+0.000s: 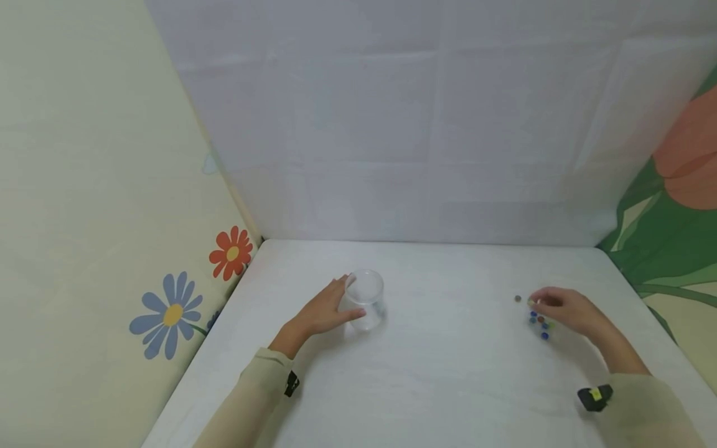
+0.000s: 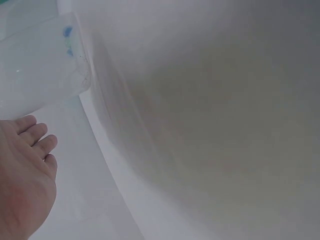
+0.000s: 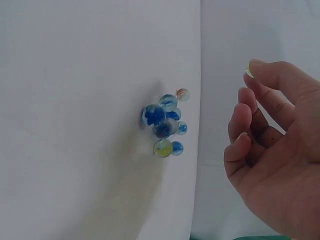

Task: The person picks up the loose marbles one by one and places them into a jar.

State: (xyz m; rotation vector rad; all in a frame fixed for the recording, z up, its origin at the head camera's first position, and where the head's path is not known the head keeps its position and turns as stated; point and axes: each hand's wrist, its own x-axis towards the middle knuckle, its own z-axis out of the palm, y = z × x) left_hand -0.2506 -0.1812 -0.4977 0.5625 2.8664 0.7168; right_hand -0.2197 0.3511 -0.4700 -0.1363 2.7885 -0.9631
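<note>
A clear, round plastic jar stands upright on the white table. My left hand is at its left side, the thumb in front and the fingers along the far side, all fairly straight. In the left wrist view, blue and greenish spots show near the base of the jar; whether they are marbles inside I cannot tell. My right hand pinches a small marble between thumb and index finger, mostly hidden by the fingertips. Below that hand lies a cluster of glass marbles, mostly blue, one yellow.
One marble lies apart, left of the right hand. The white-covered table meets a white cloth backdrop at its far edge. Flower-printed cloth hangs at the left, and more printed cloth at the right.
</note>
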